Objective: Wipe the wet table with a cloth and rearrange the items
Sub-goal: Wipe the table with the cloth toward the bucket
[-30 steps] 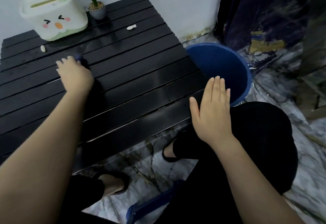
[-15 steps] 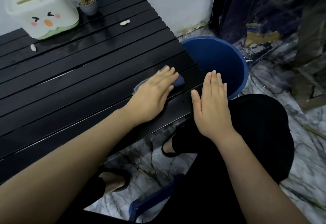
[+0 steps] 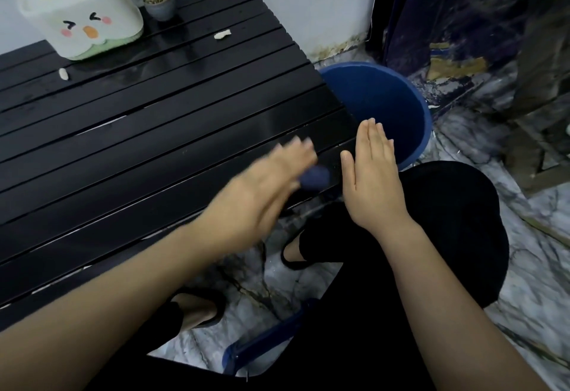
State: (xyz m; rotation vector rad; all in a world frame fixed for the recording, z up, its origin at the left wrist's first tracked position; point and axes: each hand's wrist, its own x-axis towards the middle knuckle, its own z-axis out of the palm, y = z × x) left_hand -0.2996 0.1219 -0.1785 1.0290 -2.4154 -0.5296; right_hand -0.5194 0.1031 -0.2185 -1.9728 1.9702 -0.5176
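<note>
A black slatted table [image 3: 148, 131] fills the left of the head view, its surface shiny with water. My left hand [image 3: 265, 184] is blurred with motion at the table's near right corner, pressing a dark blue cloth [image 3: 314, 177] that peeks out under the fingers. My right hand [image 3: 370, 171] is held flat and upright just off the table's right edge, fingers together, holding nothing. At the back stand a white tissue box [image 3: 80, 11] with a cartoon face and a small potted plant [image 3: 159, 2]. Two pale scraps [image 3: 222, 35] [image 3: 63, 74] lie on the slats.
A blue bucket [image 3: 398, 107] stands on the marble floor right beside the table's right edge, behind my right hand. My black-clad knees and sandalled feet [image 3: 200, 310] are below the table edge. A white wall runs behind the table.
My left hand swept the cloth from the table's far left across to the near right corner, towards my right hand. The right hand has stayed at the table edge.
</note>
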